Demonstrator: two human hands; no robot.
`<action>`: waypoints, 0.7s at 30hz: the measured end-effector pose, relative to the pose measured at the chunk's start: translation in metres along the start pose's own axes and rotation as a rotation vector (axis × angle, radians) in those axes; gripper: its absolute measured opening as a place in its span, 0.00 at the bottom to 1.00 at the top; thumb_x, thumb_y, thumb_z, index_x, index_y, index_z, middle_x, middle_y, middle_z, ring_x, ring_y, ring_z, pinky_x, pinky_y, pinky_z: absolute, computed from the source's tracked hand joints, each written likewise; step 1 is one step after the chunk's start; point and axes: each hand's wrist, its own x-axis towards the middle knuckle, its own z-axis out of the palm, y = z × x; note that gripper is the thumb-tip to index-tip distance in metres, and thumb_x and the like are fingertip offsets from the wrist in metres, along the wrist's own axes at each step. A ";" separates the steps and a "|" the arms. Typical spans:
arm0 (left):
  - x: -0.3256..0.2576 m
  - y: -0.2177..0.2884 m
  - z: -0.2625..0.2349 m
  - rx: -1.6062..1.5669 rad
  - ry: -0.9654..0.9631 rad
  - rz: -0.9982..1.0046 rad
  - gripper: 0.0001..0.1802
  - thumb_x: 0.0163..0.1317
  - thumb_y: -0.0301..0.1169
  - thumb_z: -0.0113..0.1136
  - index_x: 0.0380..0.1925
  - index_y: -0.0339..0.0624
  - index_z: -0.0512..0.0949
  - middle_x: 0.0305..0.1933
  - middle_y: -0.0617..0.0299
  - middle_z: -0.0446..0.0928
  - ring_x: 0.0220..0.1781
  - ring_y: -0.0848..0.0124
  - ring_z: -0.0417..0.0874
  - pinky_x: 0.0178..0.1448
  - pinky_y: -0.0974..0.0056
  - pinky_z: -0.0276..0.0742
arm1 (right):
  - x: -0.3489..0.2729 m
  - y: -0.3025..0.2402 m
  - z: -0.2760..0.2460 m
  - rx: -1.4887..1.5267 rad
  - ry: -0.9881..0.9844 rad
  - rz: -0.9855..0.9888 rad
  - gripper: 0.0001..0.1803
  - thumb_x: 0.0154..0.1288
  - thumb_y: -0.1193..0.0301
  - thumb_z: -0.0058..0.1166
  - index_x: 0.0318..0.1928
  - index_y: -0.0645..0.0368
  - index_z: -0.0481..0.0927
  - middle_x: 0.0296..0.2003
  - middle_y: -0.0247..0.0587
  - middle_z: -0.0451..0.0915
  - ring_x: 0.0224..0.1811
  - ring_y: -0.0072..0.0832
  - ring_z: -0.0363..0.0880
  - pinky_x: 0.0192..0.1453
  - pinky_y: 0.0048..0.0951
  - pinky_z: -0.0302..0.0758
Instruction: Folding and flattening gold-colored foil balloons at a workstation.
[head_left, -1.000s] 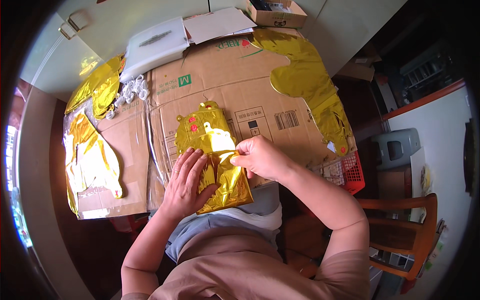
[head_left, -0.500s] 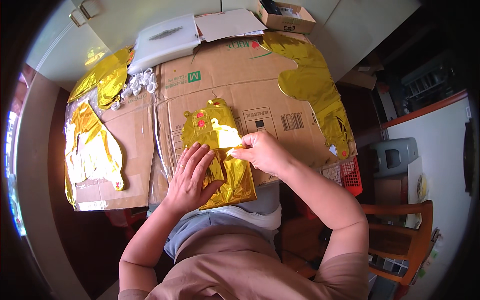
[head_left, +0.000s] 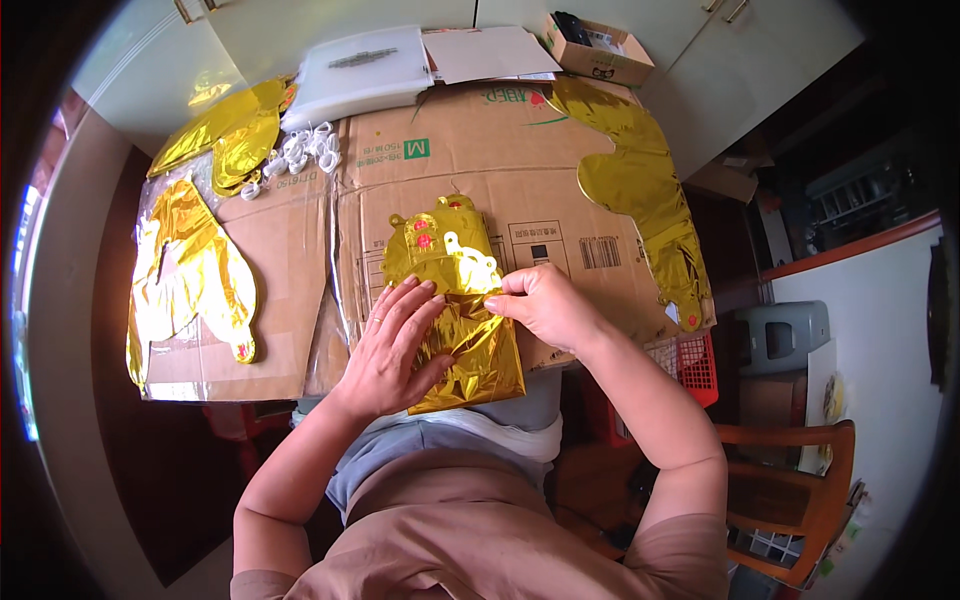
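A folded gold foil balloon with small red marks and tabs at its far end lies in front of me, its near end over the front edge of the cardboard. My left hand rests on its left side, palm down, with the fingers stretched out. At the balloon's right edge, my right hand pinches the foil between thumb and forefinger. Part of the fold is covered by my fingers.
Flattened cardboard covers the table. More gold foil balloons lie at the left and right, near white cord bundles. Behind are clear plastic sleeves and an open box. A wooden chair stands at right.
The whole view has shifted a little, so the table sits slightly further right. My hands keep nearly the same hold on the foil balloon.
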 end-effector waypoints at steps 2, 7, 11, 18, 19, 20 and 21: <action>0.000 0.000 -0.001 -0.026 -0.003 -0.004 0.39 0.58 0.35 0.71 0.68 0.38 0.66 0.71 0.44 0.67 0.75 0.42 0.65 0.78 0.41 0.59 | 0.004 0.005 0.002 -0.012 0.020 -0.039 0.09 0.64 0.72 0.64 0.34 0.68 0.83 0.22 0.36 0.81 0.25 0.18 0.74 0.33 0.30 0.73; 0.000 -0.002 0.003 0.012 -0.014 -0.003 0.36 0.58 0.31 0.70 0.66 0.39 0.69 0.69 0.44 0.68 0.74 0.41 0.65 0.76 0.41 0.62 | 0.007 0.012 0.014 -0.074 0.209 -0.220 0.10 0.62 0.74 0.65 0.40 0.67 0.82 0.28 0.47 0.85 0.30 0.33 0.84 0.39 0.35 0.78; -0.001 -0.003 0.004 0.032 -0.003 0.004 0.35 0.57 0.31 0.70 0.65 0.41 0.70 0.68 0.44 0.68 0.73 0.40 0.66 0.76 0.41 0.63 | -0.003 -0.004 0.018 -0.334 0.306 -0.284 0.14 0.62 0.73 0.66 0.45 0.66 0.80 0.39 0.50 0.80 0.42 0.45 0.83 0.45 0.41 0.79; 0.000 -0.001 0.004 0.059 0.001 0.005 0.29 0.57 0.31 0.70 0.61 0.43 0.75 0.68 0.47 0.70 0.73 0.42 0.66 0.76 0.40 0.62 | -0.007 0.000 0.027 -0.590 0.510 -0.491 0.25 0.65 0.70 0.65 0.59 0.62 0.72 0.46 0.51 0.76 0.43 0.48 0.81 0.47 0.42 0.81; 0.000 0.000 0.004 0.067 0.002 0.008 0.28 0.57 0.31 0.69 0.60 0.43 0.76 0.68 0.48 0.71 0.74 0.43 0.67 0.76 0.40 0.61 | -0.009 0.002 0.028 -0.580 0.528 -0.514 0.24 0.65 0.71 0.64 0.59 0.62 0.72 0.46 0.50 0.77 0.43 0.48 0.82 0.46 0.42 0.81; 0.001 0.001 0.004 0.083 -0.002 0.015 0.27 0.58 0.31 0.69 0.59 0.44 0.77 0.67 0.49 0.71 0.74 0.44 0.67 0.76 0.39 0.61 | -0.014 0.003 0.027 -0.569 0.546 -0.537 0.23 0.66 0.71 0.63 0.59 0.62 0.72 0.46 0.50 0.77 0.43 0.48 0.82 0.46 0.42 0.81; 0.001 0.001 0.004 0.100 -0.006 0.018 0.26 0.58 0.31 0.69 0.58 0.44 0.77 0.67 0.50 0.72 0.74 0.44 0.67 0.76 0.39 0.60 | -0.017 0.005 0.028 -0.557 0.561 -0.561 0.22 0.67 0.72 0.62 0.58 0.62 0.73 0.46 0.50 0.78 0.44 0.48 0.82 0.46 0.42 0.81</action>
